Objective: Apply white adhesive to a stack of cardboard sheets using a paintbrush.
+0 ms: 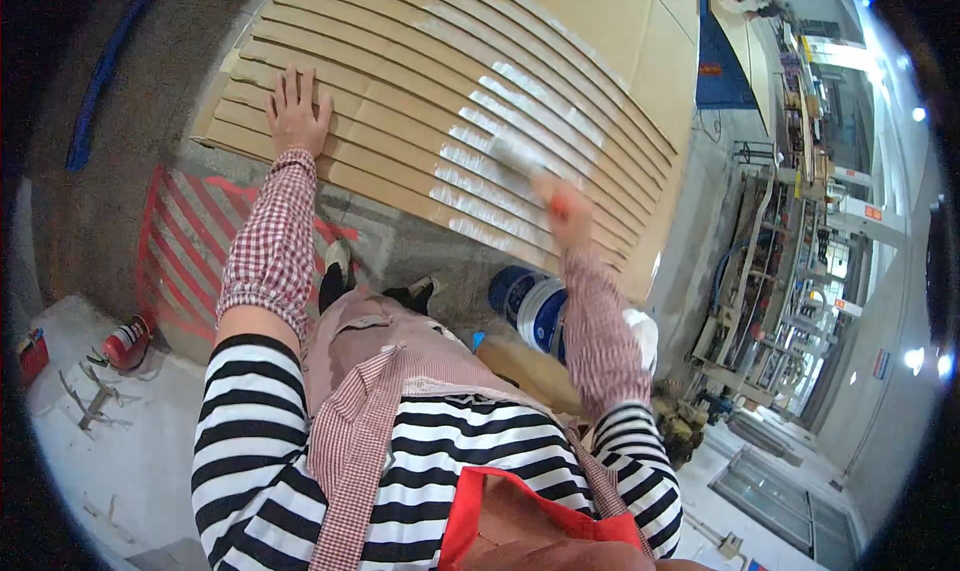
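Observation:
My left hand [296, 111] lies flat, fingers spread, on a row of long brown wooden slats [400, 81] laid side by side on a low stack. My right hand [566, 214] is blurred and grips the orange handle of a paint roller [518, 158], whose white head rests on the slats. White paint [500, 161] covers a patch of the slats around the roller. Both forearms wear red-and-white checked sleeve covers over a black-and-white striped top.
A blue-and-white paint bucket [535, 309] stands on the floor by my right leg, beside a brown board [530, 371]. A red fire extinguisher [127, 342] lies at left near red floor stripes [185, 241]. Workshop racks and machines [790, 251] fill the right side.

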`<state>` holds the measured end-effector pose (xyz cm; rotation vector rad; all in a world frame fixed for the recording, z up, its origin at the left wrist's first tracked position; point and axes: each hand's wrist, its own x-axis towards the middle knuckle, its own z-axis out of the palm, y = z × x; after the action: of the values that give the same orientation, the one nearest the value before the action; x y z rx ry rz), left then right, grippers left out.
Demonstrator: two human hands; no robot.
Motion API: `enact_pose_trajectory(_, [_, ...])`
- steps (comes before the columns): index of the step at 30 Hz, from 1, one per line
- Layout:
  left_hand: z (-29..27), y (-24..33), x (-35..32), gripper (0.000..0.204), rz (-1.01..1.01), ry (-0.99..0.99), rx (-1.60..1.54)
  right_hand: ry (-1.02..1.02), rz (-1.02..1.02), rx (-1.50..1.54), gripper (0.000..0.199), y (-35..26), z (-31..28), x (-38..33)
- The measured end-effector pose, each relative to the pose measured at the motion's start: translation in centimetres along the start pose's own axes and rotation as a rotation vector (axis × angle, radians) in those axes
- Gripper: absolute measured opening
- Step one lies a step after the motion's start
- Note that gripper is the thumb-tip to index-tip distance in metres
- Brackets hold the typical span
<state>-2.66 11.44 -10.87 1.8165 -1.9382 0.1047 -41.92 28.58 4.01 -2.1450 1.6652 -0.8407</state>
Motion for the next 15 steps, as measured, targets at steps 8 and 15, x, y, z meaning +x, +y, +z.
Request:
enact_pose_trajectory(8, [-0.5,1.0,-0.3,0.060,-0.064,-0.074,-0.040,0.141,0.133,-0.123,0.012,-0.5,-1.2,9.6])
enact_pose_trajectory(15, [-0.1,1.2,-0.4,0.059,-0.061,-0.056,-0.057,0.054,-0.269,-0.028,0.010,-1.6,6.4,10.7])
